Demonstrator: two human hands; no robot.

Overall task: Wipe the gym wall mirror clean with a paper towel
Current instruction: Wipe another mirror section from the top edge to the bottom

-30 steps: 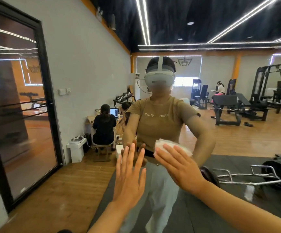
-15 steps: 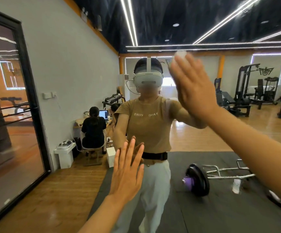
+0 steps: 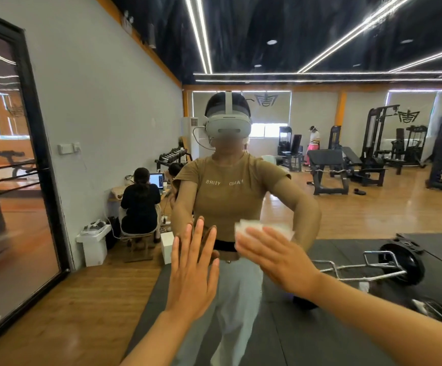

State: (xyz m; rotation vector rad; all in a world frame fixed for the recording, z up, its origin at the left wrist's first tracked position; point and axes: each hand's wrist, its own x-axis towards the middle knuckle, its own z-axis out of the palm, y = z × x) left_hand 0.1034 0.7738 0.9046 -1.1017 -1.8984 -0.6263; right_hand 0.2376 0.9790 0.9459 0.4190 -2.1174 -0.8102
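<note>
Bare to the wrist on both forearms, left hand (image 3: 192, 273) and right hand (image 3: 280, 260) ringless and ungloved; in the mirror, clad in a tan short-sleeved tee with small pale lettering across the chest, black waistband, loose off-white trousers, and white headset strapped over dark hair.

A: L hand (image 3: 192, 273)?
B: Flat, fingers straight & spread, tips at 12, forearm in from 6.
A: R hand (image 3: 278, 256)?
B: Flat too, fingers toward 10, pressing white paper towel (image 3: 251, 225); arm runs out to 4.
</note>
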